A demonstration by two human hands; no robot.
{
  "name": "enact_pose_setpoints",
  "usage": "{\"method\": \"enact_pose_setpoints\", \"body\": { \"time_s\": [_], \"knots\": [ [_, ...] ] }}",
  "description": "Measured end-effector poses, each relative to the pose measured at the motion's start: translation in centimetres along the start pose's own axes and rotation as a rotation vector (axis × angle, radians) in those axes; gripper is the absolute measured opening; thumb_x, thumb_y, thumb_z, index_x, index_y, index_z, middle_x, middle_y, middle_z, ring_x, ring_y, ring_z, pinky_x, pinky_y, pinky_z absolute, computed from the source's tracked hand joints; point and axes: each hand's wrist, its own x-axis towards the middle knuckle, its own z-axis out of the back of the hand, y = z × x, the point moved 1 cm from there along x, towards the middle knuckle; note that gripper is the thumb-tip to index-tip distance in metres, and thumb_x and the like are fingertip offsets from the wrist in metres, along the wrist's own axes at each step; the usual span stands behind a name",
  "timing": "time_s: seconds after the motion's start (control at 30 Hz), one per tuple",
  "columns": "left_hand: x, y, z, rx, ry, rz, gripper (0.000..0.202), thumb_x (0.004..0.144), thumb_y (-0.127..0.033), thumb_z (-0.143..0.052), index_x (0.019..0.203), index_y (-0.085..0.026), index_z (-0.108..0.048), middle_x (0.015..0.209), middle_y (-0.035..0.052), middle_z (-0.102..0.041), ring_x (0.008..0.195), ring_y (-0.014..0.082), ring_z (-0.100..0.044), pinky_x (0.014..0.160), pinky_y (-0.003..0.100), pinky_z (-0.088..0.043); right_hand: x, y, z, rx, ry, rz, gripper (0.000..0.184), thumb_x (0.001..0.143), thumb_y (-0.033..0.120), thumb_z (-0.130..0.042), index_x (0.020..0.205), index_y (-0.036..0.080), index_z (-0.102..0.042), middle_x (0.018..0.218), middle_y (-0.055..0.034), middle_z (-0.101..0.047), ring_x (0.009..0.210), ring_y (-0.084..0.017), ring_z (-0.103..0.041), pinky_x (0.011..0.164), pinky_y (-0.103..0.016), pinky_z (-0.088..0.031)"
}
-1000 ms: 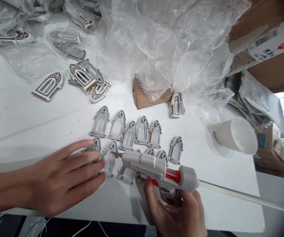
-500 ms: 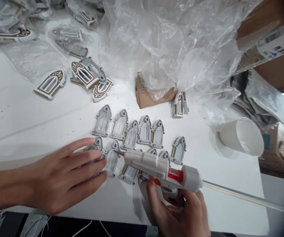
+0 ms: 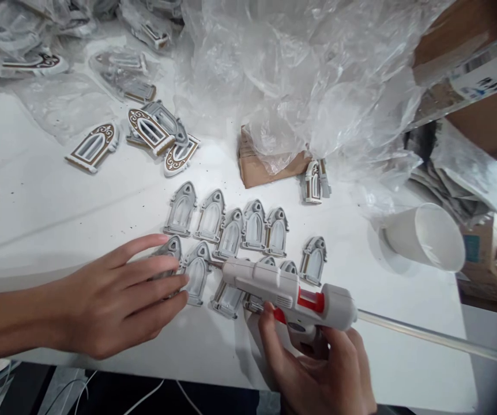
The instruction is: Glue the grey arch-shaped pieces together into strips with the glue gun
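Pressing our left hand (image 3: 114, 300), fingers apart, onto small grey arched plastic window frames (image 3: 196, 276) on the white table (image 3: 58, 219), we have barely shifted the white-and-red glue gun (image 3: 292, 291) clamped in the fingers of our right hand (image 3: 322, 374), nozzle still at one frame.

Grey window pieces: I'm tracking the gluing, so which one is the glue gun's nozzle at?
The front-row piece beside the left hand: the glue gun in the right hand has its nozzle at that piece's upper right edge.

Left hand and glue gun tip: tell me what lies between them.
Head view: one grey arched window piece lies flat between the left hand and the glue gun.
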Motion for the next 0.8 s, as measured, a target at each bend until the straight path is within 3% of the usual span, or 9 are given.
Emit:
{"method": "enact_pose_setpoints", "body": {
  "time_s": [0.17,0.33,0.5,0.67,0.8],
  "knots": [
    [0.0,-0.1,-0.4,-0.032,-0.026,0.039,0.017,0.082,-0.023,-0.069,0.098,-0.018,-0.068,0.101,-0.0017,-0.074,0.104,0.0165,-0.061,0.121,0.042,-0.03,-0.1,-0.3,0.3,-0.012,-0.006,-0.027,0.031,0.061,0.015,-0.083,0.075,0.011,-0.055,0.066,0.0,-0.057,0.054,-0.002,-0.045,0.05,-0.013,-0.037],
    [-0.1,0.0,-0.5,-0.04,-0.045,0.058,0.013,0.08,-0.02,-0.068,0.093,-0.018,-0.068,0.101,0.0001,-0.072,0.101,0.0171,-0.062,0.12,0.043,-0.032,-0.6,-0.9,0.7,-0.02,0.047,-0.069,0.035,0.062,0.021,-0.085,0.08,0.011,-0.057,0.071,-0.0016,-0.06,0.058,-0.004,-0.048,0.052,-0.015,-0.04],
    [-0.2,0.3,-0.4,-0.019,-0.053,0.089,0.011,0.079,-0.02,-0.067,0.09,-0.018,-0.066,0.099,0.0004,-0.072,0.1,0.0183,-0.063,0.118,0.045,-0.034,-0.9,-1.6,1.0,0.009,0.207,-0.052,0.033,0.071,0.032,-0.08,0.082,0.011,-0.056,0.071,-0.0014,-0.057,0.059,-0.005,-0.048,0.05,-0.015,-0.039],
    [-0.1,0.6,-0.2,-0.009,-0.031,0.114,0.008,0.08,-0.021,-0.067,0.088,-0.02,-0.066,0.097,-0.0018,-0.072,0.096,0.0169,-0.064,0.117,0.044,-0.034,-1.0,-1.4,0.9,0.061,0.105,-0.041,0.037,0.066,0.024,-0.083,0.088,0.01,-0.057,0.074,-0.0015,-0.058,0.059,-0.004,-0.048,0.051,-0.014,-0.038],
    [-0.2,0.6,-0.2,0.017,-0.01,0.089,0.007,0.081,-0.019,-0.066,0.087,-0.02,-0.066,0.098,-0.0016,-0.071,0.097,0.0169,-0.063,0.117,0.045,-0.034,-0.8,-1.2,0.6,0.13,0.058,-0.009,0.03,0.066,0.018,-0.079,0.079,0.011,-0.053,0.069,-0.0002,-0.054,0.056,-0.003,-0.043,0.049,-0.015,-0.034]
  ]
}}
